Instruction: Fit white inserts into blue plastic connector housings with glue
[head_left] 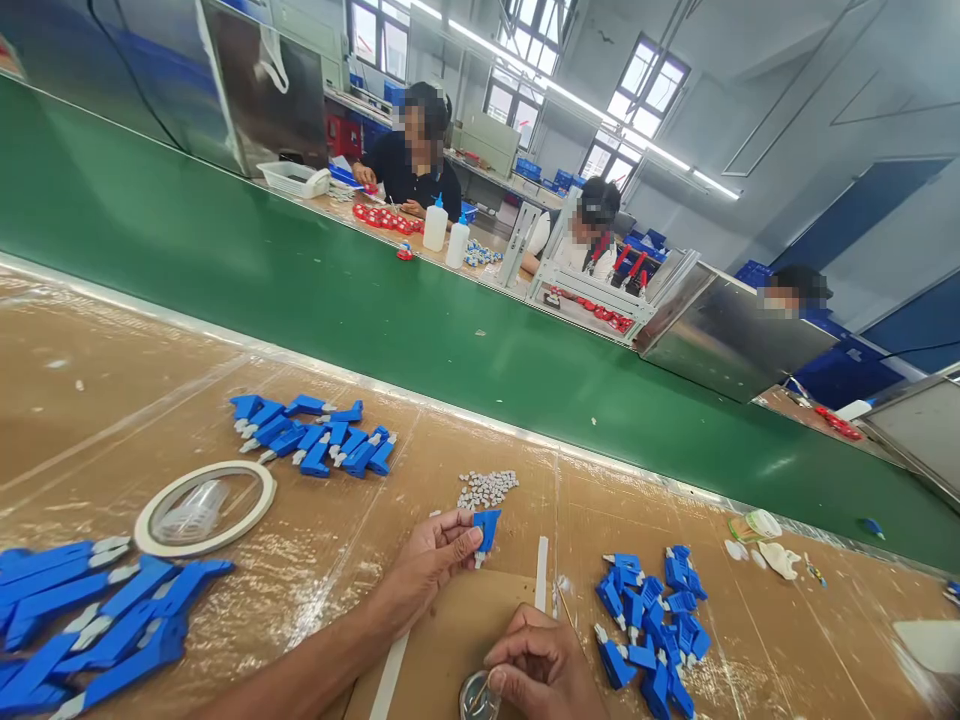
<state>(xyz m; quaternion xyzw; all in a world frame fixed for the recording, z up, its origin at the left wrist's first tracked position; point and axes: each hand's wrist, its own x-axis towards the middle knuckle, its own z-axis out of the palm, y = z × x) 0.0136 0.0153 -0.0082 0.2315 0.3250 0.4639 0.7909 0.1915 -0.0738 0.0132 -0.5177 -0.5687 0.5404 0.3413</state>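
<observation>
My left hand (429, 556) pinches a small blue plastic part (488, 529) between thumb and fingers; a pale tip points down from it. Lower in the view, my right hand (546, 662) is closed on a thin wooden stick (565, 606), which shows above the fingers and again below them. The stick's lower end is in or over a small round clear dish (474, 704), cut off by the bottom edge. Under both hands lies a brown cardboard sheet (457, 625) with white tape strips. Just beyond the left hand is a pile of small grey pieces (487, 489).
Blue parts lie in piles at left (112, 620), back left (315, 435) and right (652, 625). A tape roll (259, 510) encircles clear plastic. Beyond the table runs a green conveyor belt (450, 330). Several co-workers sit across it, near white bottles (435, 227) and red parts.
</observation>
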